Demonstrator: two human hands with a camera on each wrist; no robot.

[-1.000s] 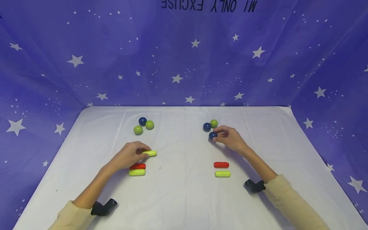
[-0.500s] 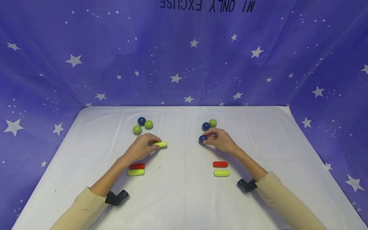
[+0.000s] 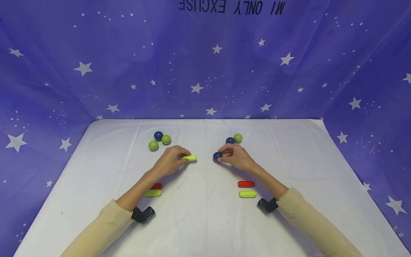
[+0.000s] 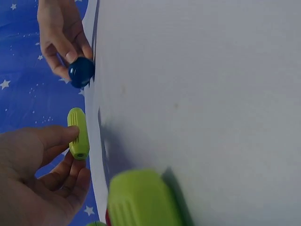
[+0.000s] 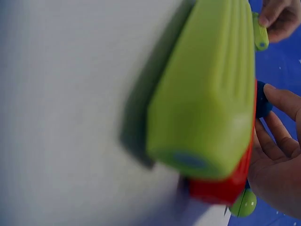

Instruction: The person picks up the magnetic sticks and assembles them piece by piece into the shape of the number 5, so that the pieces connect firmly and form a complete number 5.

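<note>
My left hand [image 3: 170,160] pinches a yellow-green grooved plastic stick [image 3: 193,158] between thumb and fingers. In the left wrist view a small hole shows in the near end of this stick [image 4: 78,117]. Facing it across a short gap, my right hand [image 3: 237,157] grips a glossy dark blue ball [image 3: 216,156] by its sides. The stick's free end points toward the ball, and the two are apart. Just behind the right hand sit another blue ball [image 3: 229,140], partly covered by the fingers, and a green ball [image 3: 238,137].
Two green balls [image 3: 153,145] and a blue ball [image 3: 158,135] lie at the back left. A red stick [image 3: 156,186] and a yellow-green one [image 3: 153,193] lie under the left forearm; another red [image 3: 245,184] and yellow-green pair [image 3: 247,194] lies right. Starry blue cloth [image 3: 205,71] surrounds the white table [image 3: 205,221].
My left hand has carried the yellow-green stick rightward and away from me. My right hand has brought the blue ball leftward, so the gap between them has shrunk.
</note>
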